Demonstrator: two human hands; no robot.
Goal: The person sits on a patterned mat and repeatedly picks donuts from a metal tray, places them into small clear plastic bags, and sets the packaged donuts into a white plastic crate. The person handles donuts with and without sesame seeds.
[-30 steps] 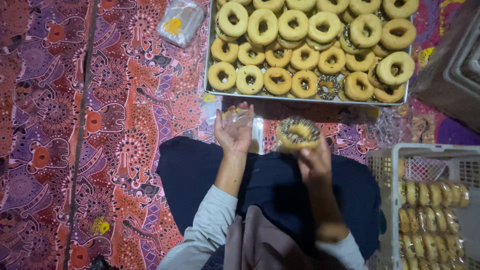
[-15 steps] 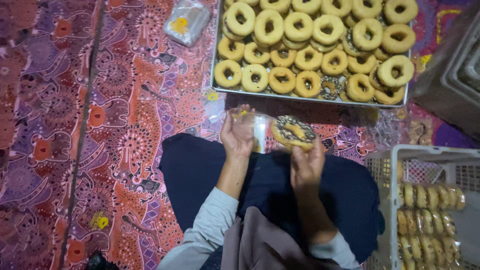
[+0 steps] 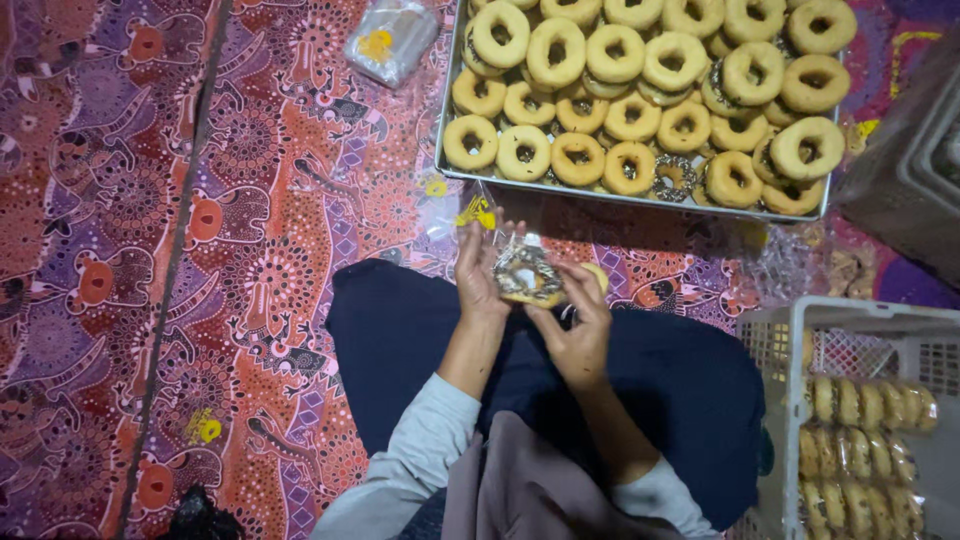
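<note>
Above the lap, the left hand (image 3: 478, 272) and right hand (image 3: 577, 325) pinched a sprinkled doughnut (image 3: 527, 276) in clear wrap — its edges hard to trace — below the cropped tray (image 3: 640, 196).

Clear plastic wrapper (image 3: 527, 272) with a sprinkled doughnut inside, held between left hand (image 3: 478, 270) and right hand (image 3: 578, 325) over the lap. Clear bag pack with yellow label (image 3: 389, 40) on the patterned floor cloth, top centre, just left of the tray. Row of clear-wrapped doughnuts (image 3: 865, 400) stands in the white crate, right.
</note>
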